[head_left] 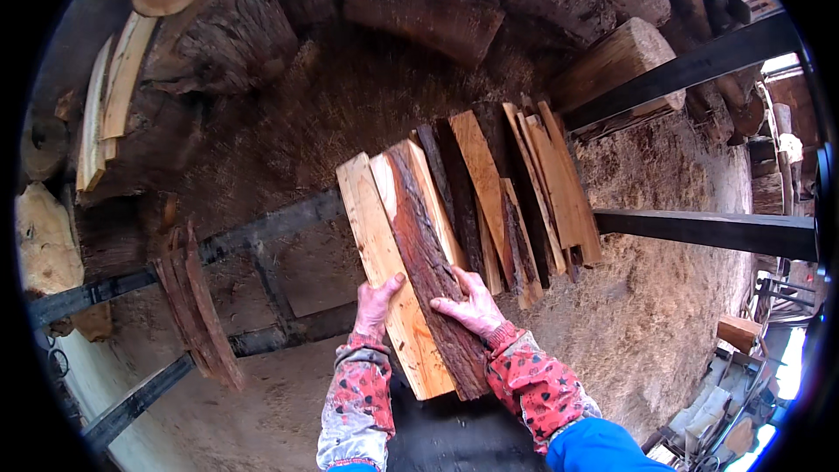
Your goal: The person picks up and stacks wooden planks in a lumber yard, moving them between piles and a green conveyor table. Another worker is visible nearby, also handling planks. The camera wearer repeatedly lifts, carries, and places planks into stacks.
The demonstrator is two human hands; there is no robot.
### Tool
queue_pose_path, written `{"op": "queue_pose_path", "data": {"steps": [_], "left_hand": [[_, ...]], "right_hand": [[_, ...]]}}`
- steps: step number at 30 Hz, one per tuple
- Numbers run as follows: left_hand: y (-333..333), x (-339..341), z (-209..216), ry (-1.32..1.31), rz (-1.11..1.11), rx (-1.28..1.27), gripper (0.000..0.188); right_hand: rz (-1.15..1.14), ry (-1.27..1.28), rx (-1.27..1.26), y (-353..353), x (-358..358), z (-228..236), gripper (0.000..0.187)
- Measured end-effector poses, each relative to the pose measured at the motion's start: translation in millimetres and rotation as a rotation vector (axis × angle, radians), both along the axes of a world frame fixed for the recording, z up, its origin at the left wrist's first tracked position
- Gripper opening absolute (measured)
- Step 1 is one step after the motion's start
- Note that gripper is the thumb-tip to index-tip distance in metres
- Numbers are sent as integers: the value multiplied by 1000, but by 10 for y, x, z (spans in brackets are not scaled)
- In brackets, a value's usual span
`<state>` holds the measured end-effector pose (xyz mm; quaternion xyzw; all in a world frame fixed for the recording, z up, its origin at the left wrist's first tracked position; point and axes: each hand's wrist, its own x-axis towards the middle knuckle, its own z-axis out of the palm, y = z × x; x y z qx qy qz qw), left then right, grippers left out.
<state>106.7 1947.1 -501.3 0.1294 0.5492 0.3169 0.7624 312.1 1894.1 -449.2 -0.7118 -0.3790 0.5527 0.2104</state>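
A pale sawn board (384,253) and a slab with dark reddish bark (428,253) lie side by side, tilted, in front of me. My left hand (376,306) grips the outer left edge of the pale board, its thumb on top. On the other side my right hand (472,304) is closed round the bark slab's right edge, thumb resting on the bark. The undersides of both pieces and most of my fingertips are hidden. Just beyond my right hand, a row of thin wood offcuts (481,157) lies across dark metal bars.
Thick logs (424,13) are piled along the far side. Dark metal bars (708,232) run out to the right and left. Bark strips (197,306) lean on the left bars, and pale slats (122,79) stand further back. Sawdust (647,315) covers the ground.
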Motion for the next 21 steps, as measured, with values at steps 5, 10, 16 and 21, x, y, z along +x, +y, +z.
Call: {"op": "queue_pose_path", "data": {"steps": [5, 10, 16, 21], "left_hand": [[295, 36, -836, 231, -128, -13, 56], [75, 46, -1579, 436, -93, 36, 68], [226, -84, -1582, 300, -167, 18, 61], [193, -256, -1650, 458, -193, -10, 67]], "right_hand": [[229, -443, 249, 33, -177, -891, 86], [334, -585, 172, -38, -484, -1313, 87], [431, -489, 143, -2, -563, -1219, 81], [453, -619, 133, 12, -673, -1163, 83]]}}
